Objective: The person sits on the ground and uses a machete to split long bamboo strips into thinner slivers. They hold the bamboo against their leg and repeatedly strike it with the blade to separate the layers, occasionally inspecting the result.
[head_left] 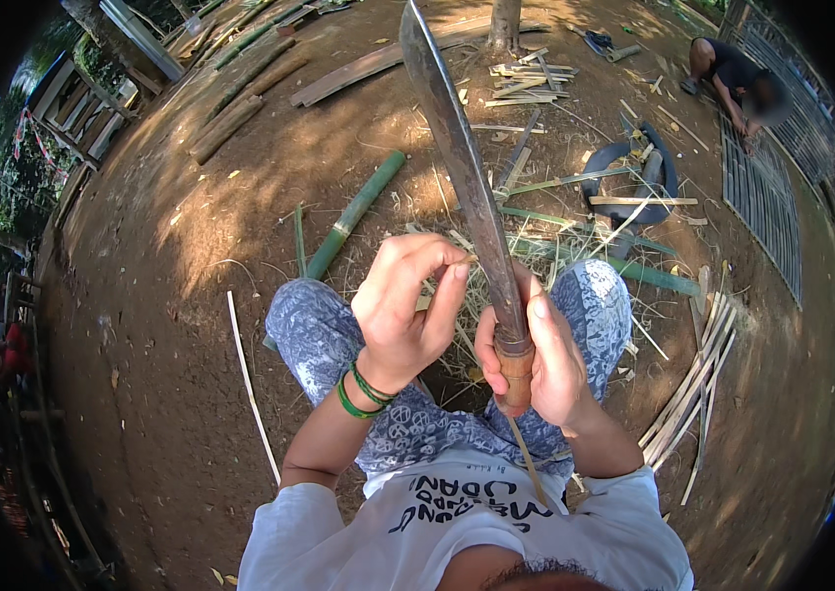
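A long machete [467,177] with a dark, worn blade points up and away from me. Its wooden handle [514,379] is gripped by my right hand [553,360], closed in front of my lap. Beside the blade, on its left, my left hand [407,305] is raised with thumb and forefinger pinched together. Something pale and thin shows at those fingertips, too small to make out. A narrow bamboo strip [528,458] runs from below the handle toward my shirt; its upper part is hidden behind the handle and right hand.
Bamboo shavings [545,251] litter the ground ahead. Green bamboo poles [358,212] lie beyond my knees, split strips [698,384] at right, and a black tub [624,177] further off. Another person [737,84] bends over a slatted bamboo panel [762,197] at far right.
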Tool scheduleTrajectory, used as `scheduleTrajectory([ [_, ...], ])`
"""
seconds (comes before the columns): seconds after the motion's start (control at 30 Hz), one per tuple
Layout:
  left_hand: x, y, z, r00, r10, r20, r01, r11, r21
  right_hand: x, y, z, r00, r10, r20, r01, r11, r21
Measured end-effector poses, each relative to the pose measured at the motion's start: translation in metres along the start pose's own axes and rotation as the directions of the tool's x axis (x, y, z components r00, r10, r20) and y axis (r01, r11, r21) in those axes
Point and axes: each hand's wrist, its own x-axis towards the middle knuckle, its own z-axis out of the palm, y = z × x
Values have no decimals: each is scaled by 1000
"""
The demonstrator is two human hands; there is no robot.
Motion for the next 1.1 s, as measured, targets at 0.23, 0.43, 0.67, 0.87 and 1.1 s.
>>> scheduleTrajectory([
  [0.23,-2,3,-1,1000,13,-18,-13,999,31,-6,-3,10,1000,11,-21,-10,1000,25],
  [0.43,-2,4,-3,1000,25,-18,-24,998,58,-8,0,10,1000,-16,-8,16,1000,10],
  [0.67,-1,5,-2,998,53,-17,-51,996,73,-8,-1,13,999,-36,-17,36,999,0],
  [0.87,1,5,-2,998,67,-20,-65,995,72,-7,-2,11,1000,-22,-16,21,999,-46],
  [1.1,-1,5,-1,998,53,-16,-52,996,71,-8,-3,11,1000,-21,-16,21,1000,8],
])
